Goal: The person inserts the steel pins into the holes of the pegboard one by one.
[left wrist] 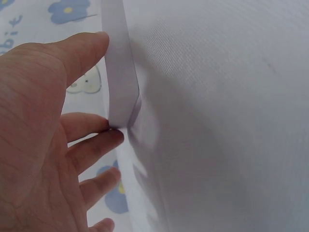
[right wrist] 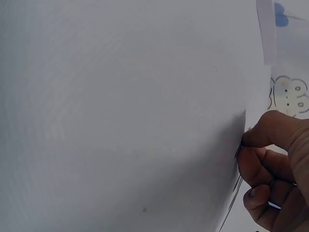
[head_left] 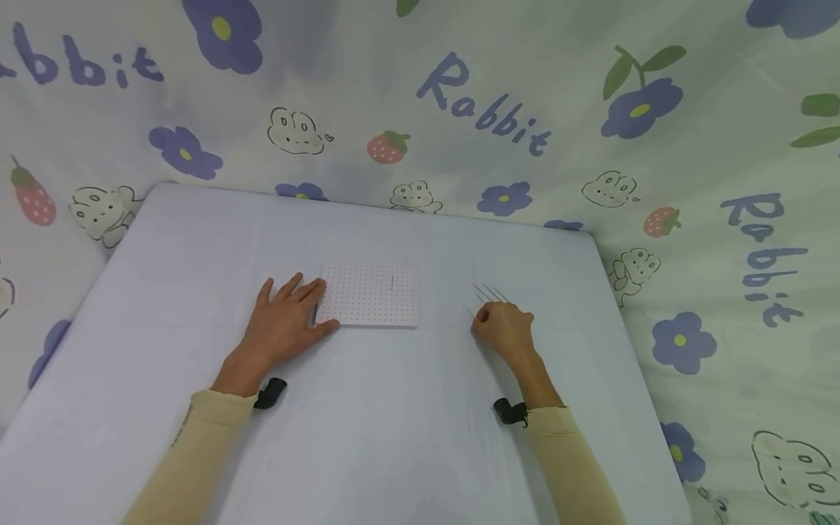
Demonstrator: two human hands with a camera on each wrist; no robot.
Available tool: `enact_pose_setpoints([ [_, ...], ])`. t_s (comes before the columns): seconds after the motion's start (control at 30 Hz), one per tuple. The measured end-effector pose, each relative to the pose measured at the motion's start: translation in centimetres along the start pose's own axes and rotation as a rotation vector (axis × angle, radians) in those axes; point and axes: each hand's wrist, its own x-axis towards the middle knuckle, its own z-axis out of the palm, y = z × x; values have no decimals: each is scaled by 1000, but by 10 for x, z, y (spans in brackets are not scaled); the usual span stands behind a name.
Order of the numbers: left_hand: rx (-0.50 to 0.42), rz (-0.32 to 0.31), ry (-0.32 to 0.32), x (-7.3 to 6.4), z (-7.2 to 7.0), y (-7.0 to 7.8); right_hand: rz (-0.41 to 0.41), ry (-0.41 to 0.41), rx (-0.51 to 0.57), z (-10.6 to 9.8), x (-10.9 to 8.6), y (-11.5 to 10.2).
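Note:
A white pegboard (head_left: 367, 295) with rows of small holes lies on the table; one thin rod (head_left: 392, 283) shows near its right side. My left hand (head_left: 278, 328) rests at the board's left end, fingers spread and fairly straight. Its thumb (left wrist: 89, 48) touches the board's side, and fingertips meet the corner. Right of the board, my right hand (head_left: 504, 329) is low over the table, pinching a thin dark rod (right wrist: 239, 149) between thumb and forefinger, mostly hidden by the fingers. Several similar thin rods (head_left: 491, 294) lie just beyond that hand.
The table (head_left: 394, 430) has a smooth white cover. Behind and beside it hangs a curtain (head_left: 354, 87) printed with flowers, rabbits and strawberries. Small black wrist cameras (head_left: 270, 394) sit by the sleeve cuffs.

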Motion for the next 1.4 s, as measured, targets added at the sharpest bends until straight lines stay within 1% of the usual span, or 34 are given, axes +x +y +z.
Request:
enact_pose_setpoints([
  [0.23,4,-1,9,0,0,1,-27,10,0,3,2,1],
  [0.33,7,-1,2,0,0,0,-37,31,34,4,3,0],
  [0.43,9,0,-9,0,-1,1,-59,68,99,2,6,-5],
  [0.63,4,-9,-17,0,-1,-1,-126,135,276,-10,14,-25],
  [0.8,8,-10,-13,1,1,-1,-145,144,436,-17,19,-50],
  [0.87,10,-8,-14,1,0,0,-159,146,483,-18,21,-60],
  [1.0,9,-14,-25,-1,-2,1,-184,141,534,-15,23,-79],
  [1.1,9,-19,-32,-1,-2,1,-191,139,556,-10,26,-89],
  [1.23,8,-20,-35,-2,-4,1,-198,139,584,-2,30,-96],
  [1.4,6,-19,-33,-2,-6,2,-197,123,624,9,33,-100],
])
